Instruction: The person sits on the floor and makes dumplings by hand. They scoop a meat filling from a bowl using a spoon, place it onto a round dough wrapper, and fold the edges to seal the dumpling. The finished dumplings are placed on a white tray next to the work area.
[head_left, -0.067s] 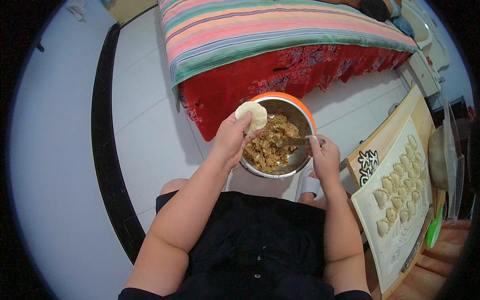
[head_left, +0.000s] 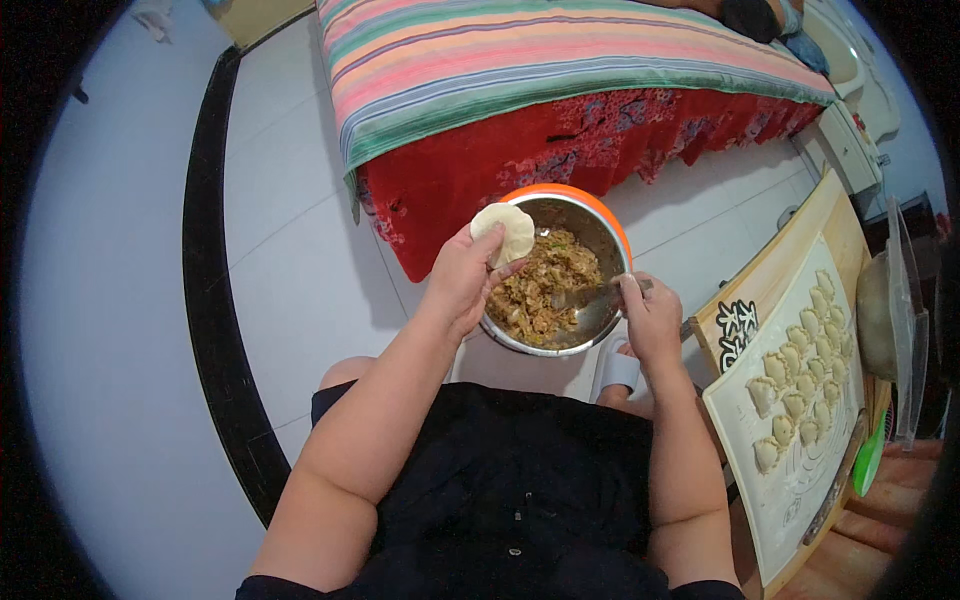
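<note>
Left hand [head_left: 462, 280] cradles a round dumpling wrapper [head_left: 504, 232], fingers cupped beneath it. Right hand [head_left: 650, 318] is clamped on a spoon [head_left: 585, 295] in the steel filling bowl [head_left: 612, 240].

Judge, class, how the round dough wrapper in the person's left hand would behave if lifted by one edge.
The dough wrapper looks thin and lies draped over the fingers of the left hand, so it would probably flop and sag. It seems light. Being soft and raw, it may stretch or tear if pinched hard.
</note>
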